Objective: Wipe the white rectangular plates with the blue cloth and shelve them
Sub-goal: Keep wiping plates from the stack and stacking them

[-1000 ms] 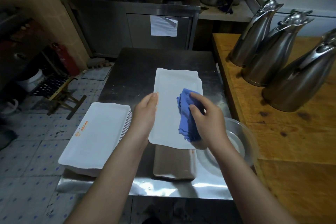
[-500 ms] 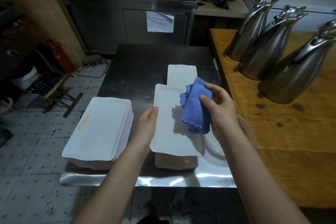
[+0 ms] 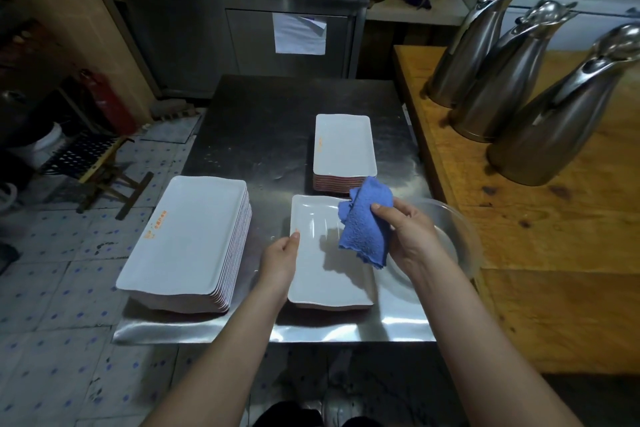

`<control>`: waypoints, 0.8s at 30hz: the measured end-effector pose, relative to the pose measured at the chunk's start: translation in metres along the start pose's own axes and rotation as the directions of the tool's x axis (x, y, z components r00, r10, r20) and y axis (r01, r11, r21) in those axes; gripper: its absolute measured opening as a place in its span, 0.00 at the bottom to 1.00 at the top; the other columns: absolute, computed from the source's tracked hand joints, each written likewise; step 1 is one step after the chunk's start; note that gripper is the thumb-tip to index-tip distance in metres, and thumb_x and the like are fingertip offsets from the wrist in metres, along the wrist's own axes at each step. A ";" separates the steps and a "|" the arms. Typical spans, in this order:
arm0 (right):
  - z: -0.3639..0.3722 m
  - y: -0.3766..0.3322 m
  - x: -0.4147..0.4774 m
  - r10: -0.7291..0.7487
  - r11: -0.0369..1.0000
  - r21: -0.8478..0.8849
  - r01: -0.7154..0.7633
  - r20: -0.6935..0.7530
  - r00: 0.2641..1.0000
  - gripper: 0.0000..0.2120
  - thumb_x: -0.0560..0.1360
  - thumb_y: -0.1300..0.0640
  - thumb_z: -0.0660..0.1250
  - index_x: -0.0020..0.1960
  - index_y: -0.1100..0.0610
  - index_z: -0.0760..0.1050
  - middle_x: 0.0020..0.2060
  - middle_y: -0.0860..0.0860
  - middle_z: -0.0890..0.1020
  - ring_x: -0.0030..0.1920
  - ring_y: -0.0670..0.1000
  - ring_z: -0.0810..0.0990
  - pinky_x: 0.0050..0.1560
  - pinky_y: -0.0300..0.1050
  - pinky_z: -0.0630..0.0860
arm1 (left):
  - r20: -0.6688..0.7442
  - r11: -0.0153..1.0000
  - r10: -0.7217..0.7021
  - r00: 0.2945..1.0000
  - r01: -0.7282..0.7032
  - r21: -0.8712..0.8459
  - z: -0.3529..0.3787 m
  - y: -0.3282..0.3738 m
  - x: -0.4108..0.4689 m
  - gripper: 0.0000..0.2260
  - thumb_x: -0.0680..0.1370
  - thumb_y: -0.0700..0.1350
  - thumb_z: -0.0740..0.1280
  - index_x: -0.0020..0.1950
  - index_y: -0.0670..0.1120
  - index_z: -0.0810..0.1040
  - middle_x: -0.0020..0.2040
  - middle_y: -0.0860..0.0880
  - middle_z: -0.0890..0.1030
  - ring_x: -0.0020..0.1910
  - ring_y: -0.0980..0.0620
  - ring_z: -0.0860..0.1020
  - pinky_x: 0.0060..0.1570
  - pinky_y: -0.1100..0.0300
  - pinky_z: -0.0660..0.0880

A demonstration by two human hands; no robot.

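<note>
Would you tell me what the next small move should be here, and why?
Probably lower the cloth onto the plate and wipe along it. The right hand pinches the cloth just above the plate's far right corner, where it casts a shadow; the left hand holds the plate by its left edge, and its face shows glossy streaks.

The white rectangular plate [image 3: 322, 274], held raised and tilted a second ago, now lies flat and low, with the left hand [image 3: 278, 262] at its left rim. The right hand [image 3: 412, 236] has lifted the crumpled blue cloth [image 3: 367, 222] off the plate's face to its far right corner. Beyond both hands a stack of white plates [image 3: 343, 146] has come into sight.
</note>
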State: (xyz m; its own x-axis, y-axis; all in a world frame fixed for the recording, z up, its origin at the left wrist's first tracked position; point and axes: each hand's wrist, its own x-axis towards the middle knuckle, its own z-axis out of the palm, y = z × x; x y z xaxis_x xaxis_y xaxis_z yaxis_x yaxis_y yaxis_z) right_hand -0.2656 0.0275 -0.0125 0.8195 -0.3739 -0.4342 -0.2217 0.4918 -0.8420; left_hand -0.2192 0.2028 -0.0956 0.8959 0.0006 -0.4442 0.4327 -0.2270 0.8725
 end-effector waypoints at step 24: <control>-0.016 0.029 0.022 0.104 0.994 -0.019 -0.105 -0.032 0.994 0.13 0.73 0.69 0.68 0.57 0.64 0.75 0.46 0.58 0.83 0.42 0.56 0.82 0.47 0.51 0.80 | -0.206 0.875 0.231 0.951 -0.111 0.471 0.025 -0.023 0.010 0.13 0.79 0.51 0.62 0.48 0.46 0.83 0.60 0.45 0.74 0.51 0.46 0.75 0.47 0.61 0.64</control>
State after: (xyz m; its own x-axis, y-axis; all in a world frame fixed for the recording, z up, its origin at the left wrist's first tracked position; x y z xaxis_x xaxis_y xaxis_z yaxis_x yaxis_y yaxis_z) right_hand -0.2624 0.0210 -0.0520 0.7746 -0.3455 -0.5298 -0.3165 0.5135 -0.7976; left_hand -0.2233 0.1841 -0.1253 0.9726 0.1486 -0.1790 0.2324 -0.6575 0.7167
